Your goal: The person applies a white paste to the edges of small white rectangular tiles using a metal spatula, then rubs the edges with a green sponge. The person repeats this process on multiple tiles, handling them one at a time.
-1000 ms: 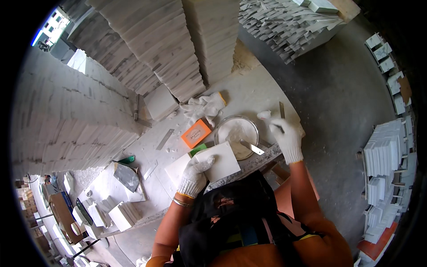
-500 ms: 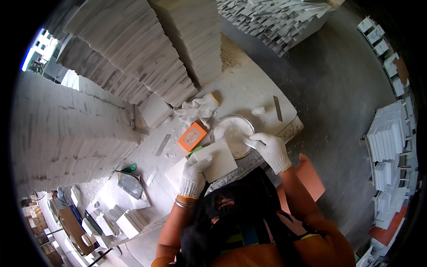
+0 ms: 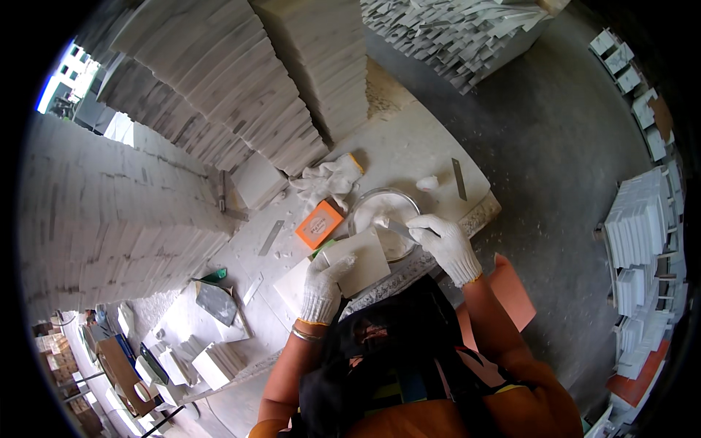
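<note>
In a white knitted glove, my left hand [image 3: 321, 286] grips a flat white tile [image 3: 361, 261] by its near left side. The tile tilts beside a round metal bowl [image 3: 417, 209] that holds white paste or powder [image 3: 376, 212]. My right hand [image 3: 449, 252], gloved too, pinches a flat metal scraper blade [image 3: 399, 229] over the bowl. A white lump sits on the blade's tip. Another pale flat piece [image 3: 290, 283] shows under and left of my left hand. An orange box [image 3: 319, 224] stands just left of the bowl, with a small green object [image 3: 322, 249] below it.
Spare white gloves [image 3: 328, 179] lie behind the box. Loose metal strips [image 3: 458, 179] [image 3: 271, 238] and a white lump [image 3: 427, 183] rest on the stone worktop [image 3: 409, 139]. Tall stacks of stone slabs [image 3: 219, 80] rise at the left and back. A pink sheet [image 3: 507, 296] is by my right forearm.
The scraper has lifted out of the white material, and its loaded tip now shows above the bowl. My right hand has turned slightly. My left hand keeps the tile nearly in place.
</note>
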Demonstrator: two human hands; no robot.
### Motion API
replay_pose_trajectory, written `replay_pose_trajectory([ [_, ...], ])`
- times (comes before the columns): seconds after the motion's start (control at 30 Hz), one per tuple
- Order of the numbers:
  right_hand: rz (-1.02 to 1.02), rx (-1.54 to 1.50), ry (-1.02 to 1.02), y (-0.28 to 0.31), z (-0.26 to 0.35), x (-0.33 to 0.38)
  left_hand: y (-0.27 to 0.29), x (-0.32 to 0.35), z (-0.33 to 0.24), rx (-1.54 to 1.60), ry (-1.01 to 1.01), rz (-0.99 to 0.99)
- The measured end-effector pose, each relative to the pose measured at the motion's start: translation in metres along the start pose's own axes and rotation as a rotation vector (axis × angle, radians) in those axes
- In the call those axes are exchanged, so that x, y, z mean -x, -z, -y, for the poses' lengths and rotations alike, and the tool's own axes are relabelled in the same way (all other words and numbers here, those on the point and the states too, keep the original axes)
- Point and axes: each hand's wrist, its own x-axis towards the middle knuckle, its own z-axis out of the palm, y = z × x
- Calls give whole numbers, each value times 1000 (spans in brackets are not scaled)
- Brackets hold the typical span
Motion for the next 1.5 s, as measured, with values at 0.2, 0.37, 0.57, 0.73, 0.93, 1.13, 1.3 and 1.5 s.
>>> replay_pose_trajectory([
  [0.2,-132,286,298,-3,27,7,3,-3,2,-48,-23,1],
  [0.37,-212,402,389,-2,17,6,0,-2,-2,-87,-27,0],
  [0.57,-230,522,302,2,-5,9,-21,9,-20,-416,-191,-15],
  [0.73,-105,636,158,-1,-13,13,-43,21,-41,-1241,-613,-52],
  [0.93,-1,683,150,-2,-17,13,-10,22,-56,-501,-238,-28],
  [1.13,43,551,167,3,8,14,62,42,-62,-448,-73,-14],
  [1.3,106,349,263,-8,6,12,104,42,-61,-649,-62,38],
  [1.5,304,175,146,-47,33,11,102,36,-49,-1099,-355,-176],
])
